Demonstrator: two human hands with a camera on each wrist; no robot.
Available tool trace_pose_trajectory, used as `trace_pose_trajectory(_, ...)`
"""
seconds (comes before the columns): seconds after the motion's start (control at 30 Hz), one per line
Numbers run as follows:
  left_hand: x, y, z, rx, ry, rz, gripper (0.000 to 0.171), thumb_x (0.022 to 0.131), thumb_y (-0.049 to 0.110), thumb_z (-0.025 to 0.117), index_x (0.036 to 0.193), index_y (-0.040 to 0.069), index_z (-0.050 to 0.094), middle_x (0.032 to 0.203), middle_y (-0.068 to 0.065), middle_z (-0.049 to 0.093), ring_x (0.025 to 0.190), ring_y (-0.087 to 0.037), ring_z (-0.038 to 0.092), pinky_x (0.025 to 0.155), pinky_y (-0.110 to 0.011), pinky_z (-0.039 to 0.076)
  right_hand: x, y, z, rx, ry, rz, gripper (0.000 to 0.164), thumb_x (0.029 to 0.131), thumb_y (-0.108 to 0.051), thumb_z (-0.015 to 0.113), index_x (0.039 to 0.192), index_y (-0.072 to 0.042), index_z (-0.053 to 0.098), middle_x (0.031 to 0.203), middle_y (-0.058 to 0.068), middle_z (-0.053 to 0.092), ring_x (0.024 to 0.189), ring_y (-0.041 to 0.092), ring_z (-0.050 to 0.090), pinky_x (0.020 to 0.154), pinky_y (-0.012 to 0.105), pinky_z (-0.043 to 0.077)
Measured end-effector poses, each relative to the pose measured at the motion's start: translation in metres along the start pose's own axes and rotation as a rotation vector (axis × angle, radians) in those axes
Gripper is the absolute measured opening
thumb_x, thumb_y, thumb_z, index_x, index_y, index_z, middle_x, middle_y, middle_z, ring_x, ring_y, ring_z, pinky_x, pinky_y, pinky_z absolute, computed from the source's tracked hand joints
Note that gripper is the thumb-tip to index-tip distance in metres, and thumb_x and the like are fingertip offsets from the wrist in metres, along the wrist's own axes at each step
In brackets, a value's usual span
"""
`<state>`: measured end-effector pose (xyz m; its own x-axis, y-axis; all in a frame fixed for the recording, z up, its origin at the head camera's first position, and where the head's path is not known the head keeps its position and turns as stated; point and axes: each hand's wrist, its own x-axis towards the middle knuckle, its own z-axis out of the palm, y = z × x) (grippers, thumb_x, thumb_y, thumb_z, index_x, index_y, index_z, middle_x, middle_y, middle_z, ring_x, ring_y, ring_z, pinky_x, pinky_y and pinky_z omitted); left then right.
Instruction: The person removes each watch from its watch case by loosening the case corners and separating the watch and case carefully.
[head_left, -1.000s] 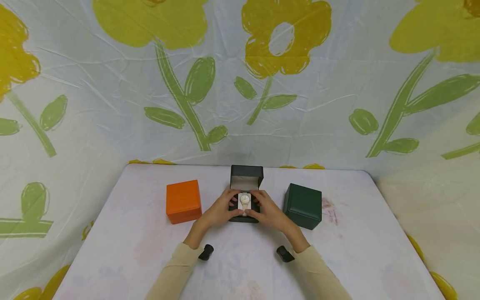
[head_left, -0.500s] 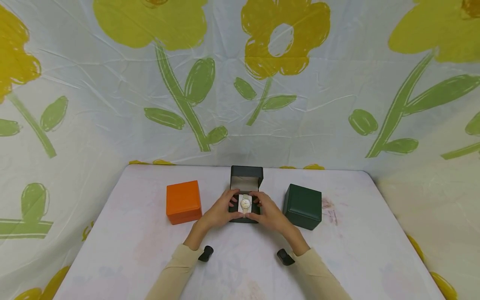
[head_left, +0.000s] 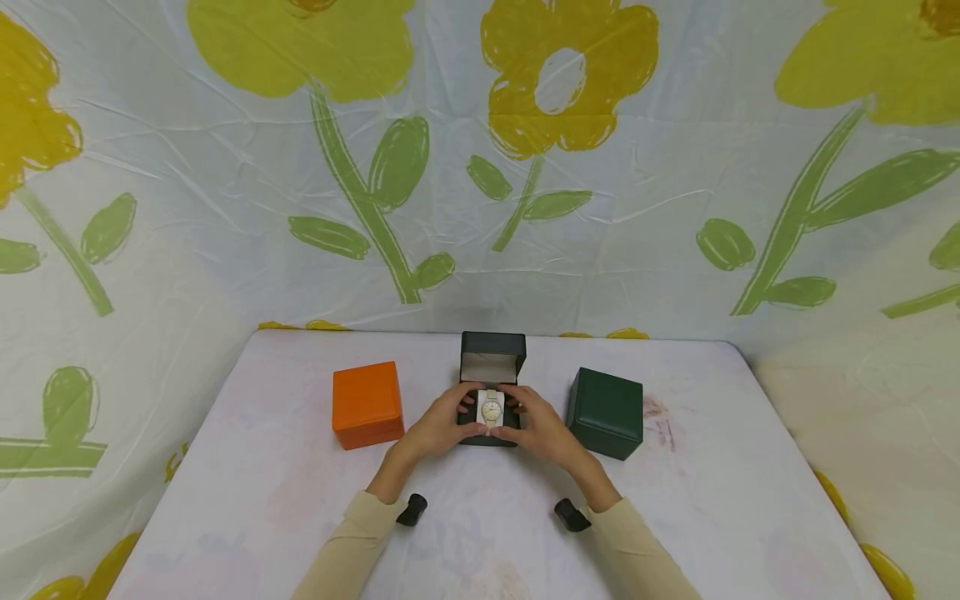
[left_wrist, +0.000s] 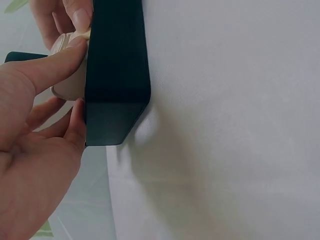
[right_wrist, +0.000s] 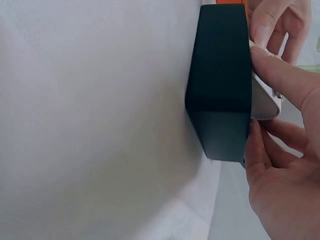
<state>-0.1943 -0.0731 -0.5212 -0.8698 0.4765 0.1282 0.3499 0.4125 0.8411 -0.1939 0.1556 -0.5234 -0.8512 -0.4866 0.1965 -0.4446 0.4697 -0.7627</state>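
White, seemingly light and slightly soft, the watch cushion (right_wrist: 263, 102) is jutting from the open watch box (head_left: 493, 343) and being pinched at its ends by the left hand (head_left: 441, 422) and right hand (head_left: 542, 425), the probably fragile face of its wristwatch (head_left: 491, 410) being sensibly avoided.

Orange box (head_left: 367, 398), dark green box (head_left: 609, 408), pale tabletop (head_left: 480, 533), yellow-flowered white backdrop (head_left: 637, 233)

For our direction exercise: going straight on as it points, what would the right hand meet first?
The white cushion bearing the watch, touching the right hand; then perhaps the box lid, depth unclear.
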Motion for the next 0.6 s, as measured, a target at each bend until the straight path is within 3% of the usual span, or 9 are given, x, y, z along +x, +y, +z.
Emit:
trace_pose_trajectory(0.27,-0.0013,-0.0050,0.0026,-0.029,0.008,-0.007,0.062,0.092,0.008,0.078,0.146,0.000,0.047,0.138,-0.016,0.056,0.120,-0.030,0.057,0.104,-0.043,0.050,-0.0018,-0.0004,-0.0047,0.070,0.006,0.026,0.065,0.087,-0.007,0.083,0.143,0.005,0.052,0.138,0.020,0.058,0.115,0.034,0.061,0.099,0.048,0.053)
trace_pose_trajectory(0.6,-0.0053,-0.0071,0.0056,-0.062,0.037,0.072,0.063,0.091,0.003,0.077,0.146,0.002,0.047,0.143,-0.015,0.053,0.125,-0.028,0.055,0.106,-0.044,0.048,-0.0003,-0.0027,-0.0070,0.112,0.004,0.057,0.056,0.088,-0.003,0.080,0.139,0.003,0.056,0.128,0.016,0.063,0.118,0.033,0.061,0.100,0.048,0.053)
